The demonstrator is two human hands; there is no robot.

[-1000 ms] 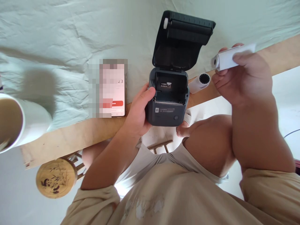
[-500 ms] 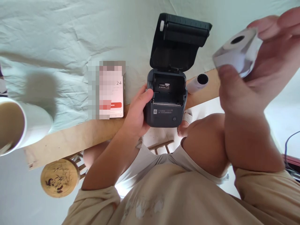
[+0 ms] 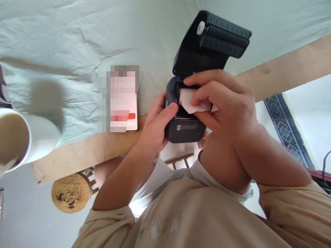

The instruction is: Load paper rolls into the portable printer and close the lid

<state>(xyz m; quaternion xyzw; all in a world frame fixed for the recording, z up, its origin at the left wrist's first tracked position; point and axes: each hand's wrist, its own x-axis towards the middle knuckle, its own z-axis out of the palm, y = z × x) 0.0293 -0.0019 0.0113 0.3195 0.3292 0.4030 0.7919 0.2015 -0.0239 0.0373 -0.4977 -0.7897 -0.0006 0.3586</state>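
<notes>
A dark portable label printer (image 3: 184,132) is in front of me, its lid (image 3: 212,41) swung up and back. My left hand (image 3: 160,120) is closed around the printer's left side, thumb on the rim of the paper bay. My right hand (image 3: 222,100) pinches a white paper roll (image 3: 187,98), which sits partly inside the open bay. Fingers cover the roll's right part, and I cannot tell how deep it lies. The black roller (image 3: 224,36) on the lid faces me.
A phone (image 3: 122,100) with a lit, partly blurred screen lies left of the printer on a pale green cloth (image 3: 77,34). At the far left is a white cup (image 3: 42,137). The wooden table edge (image 3: 88,151) runs below, with a round stool (image 3: 71,193) beneath.
My right hand has brought the paper roll from the upper right down into the printer's bay. The printer has shifted slightly right, and the second roll behind it no longer shows.
</notes>
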